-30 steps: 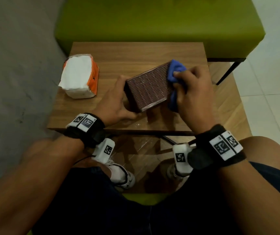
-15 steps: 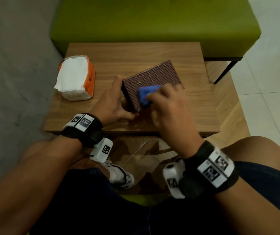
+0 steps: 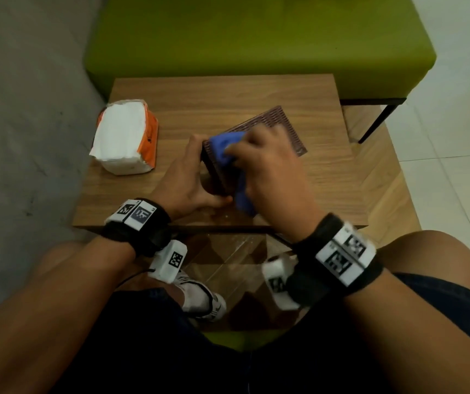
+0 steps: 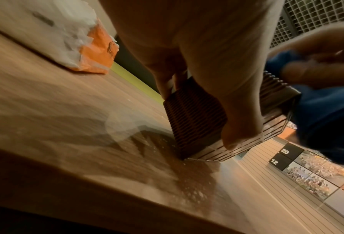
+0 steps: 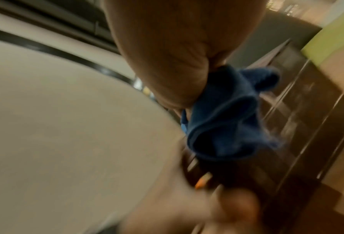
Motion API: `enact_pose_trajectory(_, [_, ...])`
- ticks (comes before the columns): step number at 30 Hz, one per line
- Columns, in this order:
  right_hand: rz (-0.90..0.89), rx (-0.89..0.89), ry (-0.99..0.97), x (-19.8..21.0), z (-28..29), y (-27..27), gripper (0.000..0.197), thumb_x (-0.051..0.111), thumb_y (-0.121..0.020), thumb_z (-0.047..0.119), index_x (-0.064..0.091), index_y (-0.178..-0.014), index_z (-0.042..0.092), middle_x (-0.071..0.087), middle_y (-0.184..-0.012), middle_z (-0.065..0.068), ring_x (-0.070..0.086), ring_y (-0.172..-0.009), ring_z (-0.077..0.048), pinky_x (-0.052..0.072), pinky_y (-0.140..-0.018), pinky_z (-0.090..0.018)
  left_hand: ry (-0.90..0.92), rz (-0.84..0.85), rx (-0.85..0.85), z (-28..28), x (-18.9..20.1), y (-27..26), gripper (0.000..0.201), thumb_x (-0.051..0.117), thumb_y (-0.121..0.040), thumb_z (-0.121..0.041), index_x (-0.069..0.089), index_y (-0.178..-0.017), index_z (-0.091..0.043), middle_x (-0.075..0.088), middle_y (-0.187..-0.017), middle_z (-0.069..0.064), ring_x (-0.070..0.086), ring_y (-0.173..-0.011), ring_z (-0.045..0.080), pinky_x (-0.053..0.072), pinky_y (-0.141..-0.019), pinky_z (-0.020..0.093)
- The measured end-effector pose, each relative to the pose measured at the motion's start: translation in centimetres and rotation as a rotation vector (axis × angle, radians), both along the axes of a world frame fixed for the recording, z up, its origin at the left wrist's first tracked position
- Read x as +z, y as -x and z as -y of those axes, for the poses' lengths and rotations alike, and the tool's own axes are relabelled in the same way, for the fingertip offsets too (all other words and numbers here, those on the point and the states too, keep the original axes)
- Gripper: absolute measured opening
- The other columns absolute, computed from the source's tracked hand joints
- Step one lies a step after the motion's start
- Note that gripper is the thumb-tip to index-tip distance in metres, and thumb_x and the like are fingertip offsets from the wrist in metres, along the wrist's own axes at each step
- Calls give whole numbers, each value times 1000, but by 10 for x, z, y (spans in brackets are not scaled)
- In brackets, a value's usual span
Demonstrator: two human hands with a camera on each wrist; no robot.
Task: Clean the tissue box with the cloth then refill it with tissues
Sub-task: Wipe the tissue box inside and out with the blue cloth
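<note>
Blue cloth (image 3: pixel 224 149) is bunched in your right hand (image 3: pixel 268 169), fingers curled round it and pressing it on the tissue box (image 3: pixel 282 125) at its left end. Your left hand (image 3: pixel 182 180) grips that end, thumb on the near face. The box's long axis runs away to the right across the wooden table (image 3: pixel 228 92), so the unwiped stretch lies beyond your right fingertips; the tissue pack (image 3: pixel 125 137) waits well left.

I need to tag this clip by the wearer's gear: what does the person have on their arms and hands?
Both forearms are bare, no sleeves or gloves. The left hand and right hand each have a wide black wrist strap carrying white tags printed with black square codes. A small white coded box hangs under each wrist; a thin black cable runs from the left one.
</note>
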State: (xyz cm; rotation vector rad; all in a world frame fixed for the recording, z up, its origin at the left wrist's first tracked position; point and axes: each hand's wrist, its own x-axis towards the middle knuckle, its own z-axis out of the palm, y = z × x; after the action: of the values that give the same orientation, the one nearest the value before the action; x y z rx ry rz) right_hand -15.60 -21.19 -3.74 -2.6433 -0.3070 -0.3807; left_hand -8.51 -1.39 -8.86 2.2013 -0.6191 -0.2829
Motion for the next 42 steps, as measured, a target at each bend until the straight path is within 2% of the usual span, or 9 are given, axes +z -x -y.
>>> enact_pose_trajectory(5, [23, -343, -106, -2, 48, -42, 25, 59, -92, 6, 76, -108, 15, 61, -108, -13, 55, -104, -37, 28, -77, -31, -2, 21, 22, 0, -2, 3, 103, 103, -61, -34, 35, -140, -29, 46, -127, -30, 54, -129, 9, 49, -112, 42])
enact_pose_trajectory(10, [51, 46, -22, 2, -20, 4, 19, 61, -95, 12, 74, -108, 11, 59, -107, -10, 49, -101, -27, 41, -77, -36, 39, 41, 64, -2, -3, 4, 99, 102, -61, -30, 39, -138, -26, 49, -121, -27, 53, -105, -17, 45, -93, 11])
enact_pose_trajectory(14, [109, -249, -276, -5, 47, -25, 23, 66, -95, 13, 78, -114, 14, 64, -106, -12, 60, -98, -27, 43, -82, -31, -8, 143, -21, -6, -3, 7, 105, 99, -64, -31, 36, -146, -18, 42, -133, -16, 47, -124, -1, 44, -106, 27])
enact_pose_trajectory(18, [-152, -362, -551, -9, 88, -32, 18, 65, -100, 19, 77, -112, 21, 73, -102, 12, 67, -96, -2, 56, -94, -37, -96, 103, -75, -2, 6, 2, 130, 101, -63, -31, 17, -162, -27, 38, -156, -3, 40, -138, 5, 41, -117, 36])
enact_pose_trajectory(22, [-268, -397, -757, -8, 85, -30, 16, 62, -104, 16, 73, -115, 20, 73, -103, 8, 69, -97, -5, 58, -92, -37, -149, -95, -128, 7, 30, -1, 147, 99, -49, -59, 10, -163, -31, 31, -167, -1, 35, -149, 10, 32, -122, 31])
enact_pose_trajectory(28, [-342, -431, -908, -5, 85, -29, 14, 62, -105, 18, 73, -111, 25, 75, -103, 7, 73, -98, -13, 61, -93, -40, -301, 42, -123, 25, 69, -11, 104, 92, -64, -67, 46, -145, -23, 53, -136, -8, 52, -120, 6, 48, -100, 31])
enact_pose_trajectory(32, [-323, -423, -847, -4, 82, -32, 20, 63, -104, 21, 76, -119, 22, 78, -104, 6, 74, -97, -8, 60, -87, -34, -479, 179, -170, 43, 76, -17, 108, 92, -63, -64, 44, -150, -21, 52, -142, -2, 51, -122, 13, 39, -91, 28])
enact_pose_trajectory(38, [-287, -377, -841, 0, 68, -31, 19, 63, -103, 17, 76, -117, 17, 78, -105, 3, 74, -99, -9, 61, -93, -39, -656, 327, -150, 71, 83, -15, 110, 89, -63, -70, 44, -149, -19, 57, -142, 3, 60, -123, 25, 50, -91, 39])
enact_pose_trajectory(42, [53, -308, -583, 20, 52, -11, 22, 64, -101, 19, 75, -119, 16, 75, -112, 3, 67, -105, -7, 54, -94, -26, -439, 253, -124, 61, 86, -17, 102, 99, -60, -49, 46, -140, -15, 55, -126, -1, 53, -106, 16, 33, -79, 26])
